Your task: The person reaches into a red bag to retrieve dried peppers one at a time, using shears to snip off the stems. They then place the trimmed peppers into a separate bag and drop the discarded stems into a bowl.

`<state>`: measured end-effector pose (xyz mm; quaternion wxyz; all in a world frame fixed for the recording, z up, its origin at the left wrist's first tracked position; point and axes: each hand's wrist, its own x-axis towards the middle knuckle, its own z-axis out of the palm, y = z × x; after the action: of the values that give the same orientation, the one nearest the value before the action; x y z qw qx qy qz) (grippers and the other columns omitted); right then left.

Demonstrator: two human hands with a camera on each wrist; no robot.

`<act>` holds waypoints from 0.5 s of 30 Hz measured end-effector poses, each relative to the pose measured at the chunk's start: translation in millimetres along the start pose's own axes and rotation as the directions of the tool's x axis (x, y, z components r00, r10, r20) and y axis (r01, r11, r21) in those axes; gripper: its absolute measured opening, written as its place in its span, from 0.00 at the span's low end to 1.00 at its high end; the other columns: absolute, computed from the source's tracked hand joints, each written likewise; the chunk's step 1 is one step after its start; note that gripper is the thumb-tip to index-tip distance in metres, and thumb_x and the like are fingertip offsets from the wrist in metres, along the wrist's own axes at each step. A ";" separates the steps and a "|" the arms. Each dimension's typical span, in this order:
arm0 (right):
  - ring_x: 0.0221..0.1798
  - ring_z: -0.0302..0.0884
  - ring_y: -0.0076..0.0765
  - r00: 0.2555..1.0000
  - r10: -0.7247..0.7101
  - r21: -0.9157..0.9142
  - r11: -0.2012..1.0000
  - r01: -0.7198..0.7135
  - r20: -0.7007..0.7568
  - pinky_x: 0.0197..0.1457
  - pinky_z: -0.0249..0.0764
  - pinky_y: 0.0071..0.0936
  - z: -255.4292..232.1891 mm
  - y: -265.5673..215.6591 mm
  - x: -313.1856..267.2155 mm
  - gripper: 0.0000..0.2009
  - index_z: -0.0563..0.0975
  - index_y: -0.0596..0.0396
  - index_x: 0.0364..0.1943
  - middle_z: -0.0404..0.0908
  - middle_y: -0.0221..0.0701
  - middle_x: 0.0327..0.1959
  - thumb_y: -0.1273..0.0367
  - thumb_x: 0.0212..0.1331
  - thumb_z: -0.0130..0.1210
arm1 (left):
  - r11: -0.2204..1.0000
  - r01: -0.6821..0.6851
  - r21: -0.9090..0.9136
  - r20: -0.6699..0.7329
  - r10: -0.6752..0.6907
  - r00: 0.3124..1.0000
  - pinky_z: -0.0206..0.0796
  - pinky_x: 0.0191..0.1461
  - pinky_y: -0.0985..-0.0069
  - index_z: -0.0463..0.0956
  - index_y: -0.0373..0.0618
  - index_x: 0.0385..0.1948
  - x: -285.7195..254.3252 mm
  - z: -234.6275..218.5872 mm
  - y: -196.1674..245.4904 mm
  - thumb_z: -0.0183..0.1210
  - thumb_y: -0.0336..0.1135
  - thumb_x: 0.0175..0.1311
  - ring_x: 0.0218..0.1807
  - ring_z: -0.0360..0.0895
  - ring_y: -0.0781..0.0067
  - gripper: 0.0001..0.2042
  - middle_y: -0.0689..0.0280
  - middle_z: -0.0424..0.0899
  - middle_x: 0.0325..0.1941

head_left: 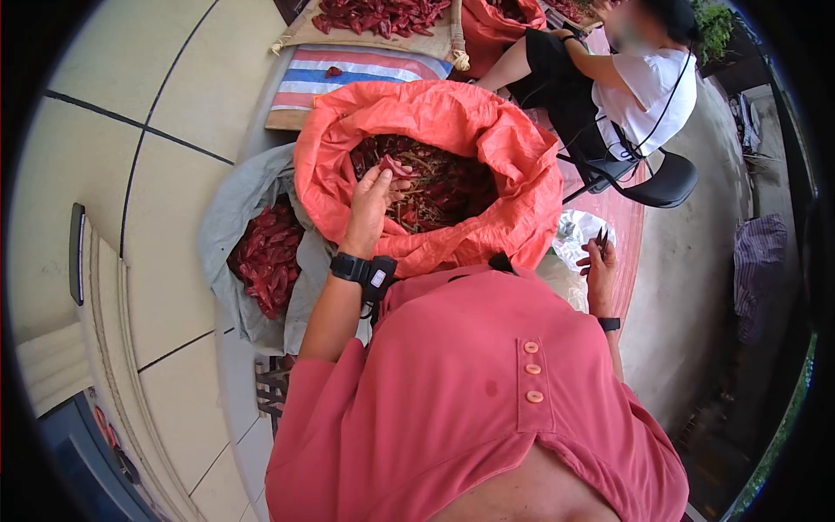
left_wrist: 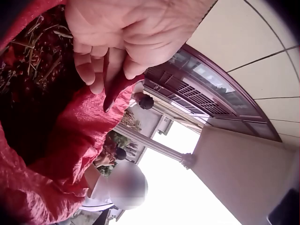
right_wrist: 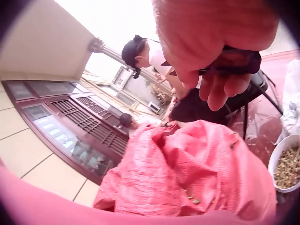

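My left hand (head_left: 370,209) pinches a dried red chili pepper (head_left: 397,167) between thumb and fingers, over the mouth of a big red woven sack (head_left: 526,178). Dried chilies and pale stems (head_left: 452,187) fill the sack. From the left wrist, the chili (left_wrist: 111,96) points down past the fingertips. Out to the right of the sack, my right hand (head_left: 600,274) grips small dark scissors (head_left: 603,238). Their two pointed tips stand apart in the right wrist view, and the black handle (right_wrist: 254,61) lies in the palm.
To the left, a grey sack (head_left: 228,204) holds red chilies (head_left: 268,261). More chilies lie on a cloth-covered surface (head_left: 383,39) beyond a striped bag (head_left: 348,70). Someone in a white top (head_left: 648,87) sits on a black chair (head_left: 665,178). A white bucket (right_wrist: 276,185) contains trimmed stem bits.
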<state>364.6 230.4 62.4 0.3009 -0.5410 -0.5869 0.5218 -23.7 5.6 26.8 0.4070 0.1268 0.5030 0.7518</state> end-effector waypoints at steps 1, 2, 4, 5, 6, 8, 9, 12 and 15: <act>0.19 0.74 0.19 0.998 -0.039 0.021 0.999 0.038 0.053 0.18 0.63 0.14 7.4 -13.3 3.1 0.07 0.74 0.53 0.40 0.79 0.28 0.31 0.66 0.64 0.53 | 1.000 -0.011 -0.019 0.036 0.012 0.999 0.69 0.42 0.82 0.72 0.43 0.51 -6.7 6.2 7.8 0.46 0.37 0.73 0.42 0.79 0.79 0.13 0.63 0.81 0.50; 0.20 0.74 0.19 0.991 -0.081 0.043 0.996 0.077 0.106 0.18 0.63 0.14 14.6 -26.4 6.5 0.07 0.75 0.53 0.40 0.79 0.28 0.31 0.65 0.65 0.53 | 0.999 -0.023 -0.039 0.070 0.025 0.997 0.69 0.43 0.81 0.72 0.42 0.51 -13.0 12.9 15.0 0.46 0.36 0.73 0.42 0.79 0.78 0.13 0.62 0.80 0.51; 0.19 0.73 0.17 0.975 -0.104 0.030 0.994 0.100 0.198 0.19 0.63 0.14 28.2 -47.4 9.3 0.06 0.75 0.53 0.39 0.79 0.27 0.30 0.66 0.65 0.53 | 0.997 -0.073 0.020 0.080 0.072 0.994 0.68 0.42 0.83 0.73 0.41 0.51 -25.8 26.2 26.6 0.46 0.36 0.73 0.42 0.78 0.79 0.13 0.62 0.80 0.51; 0.20 0.73 0.17 0.961 -0.121 0.012 0.992 0.122 0.247 0.19 0.63 0.13 35.2 -56.3 9.2 0.06 0.75 0.53 0.39 0.79 0.26 0.30 0.66 0.65 0.53 | 0.993 -0.103 0.061 0.080 0.098 0.992 0.68 0.42 0.83 0.73 0.41 0.51 -32.5 31.7 32.4 0.46 0.36 0.73 0.42 0.78 0.80 0.13 0.62 0.80 0.51; 0.20 0.72 0.17 0.945 -0.137 -0.005 0.989 0.145 0.298 0.19 0.62 0.13 40.2 -60.4 10.2 0.06 0.75 0.53 0.38 0.79 0.26 0.30 0.66 0.65 0.53 | 0.986 -0.131 0.102 0.078 0.124 0.989 0.68 0.42 0.84 0.73 0.41 0.51 -39.5 34.9 36.8 0.46 0.36 0.73 0.42 0.78 0.80 0.13 0.62 0.81 0.51; 0.19 0.71 0.16 0.922 -0.128 -0.008 0.990 0.140 0.364 0.19 0.62 0.13 45.9 -55.9 12.9 0.06 0.75 0.52 0.37 0.79 0.25 0.30 0.66 0.64 0.54 | 0.929 -0.183 0.322 -0.052 0.210 0.976 0.68 0.40 0.83 0.72 0.38 0.51 -54.9 33.8 41.8 0.47 0.33 0.72 0.37 0.78 0.80 0.13 0.63 0.82 0.42; 0.19 0.71 0.16 0.918 -0.109 -0.025 0.991 0.128 0.381 0.19 0.62 0.13 47.3 -52.7 12.3 0.06 0.75 0.52 0.37 0.79 0.24 0.29 0.66 0.64 0.54 | 0.893 -0.197 0.404 -0.108 0.260 0.959 0.69 0.39 0.83 0.73 0.38 0.51 -62.8 29.7 44.8 0.47 0.32 0.71 0.35 0.78 0.81 0.12 0.63 0.83 0.38; 0.19 0.71 0.16 0.911 -0.029 -0.069 0.996 0.063 0.412 0.18 0.62 0.13 45.6 -45.4 11.2 0.06 0.74 0.53 0.37 0.79 0.26 0.30 0.66 0.64 0.53 | 0.728 -0.197 0.657 -0.299 0.491 0.818 0.71 0.38 0.79 0.75 0.38 0.47 -85.6 -1.2 52.5 0.50 0.28 0.67 0.35 0.80 0.76 0.10 0.61 0.83 0.35; 0.19 0.71 0.17 0.917 0.066 -0.146 0.989 -0.008 0.394 0.17 0.62 0.12 39.1 -37.8 15.3 0.07 0.74 0.55 0.38 0.80 0.29 0.32 0.66 0.64 0.53 | 0.560 -0.024 0.828 -0.417 0.645 0.641 0.71 0.41 0.70 0.76 0.38 0.42 -109.0 -69.4 55.8 0.53 0.27 0.63 0.36 0.82 0.65 0.09 0.57 0.82 0.38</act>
<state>313.0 238.6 83.9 0.1263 -0.4546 -0.6612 0.5833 -23.0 -129.4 66.6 -0.0691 0.1001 0.8435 0.5232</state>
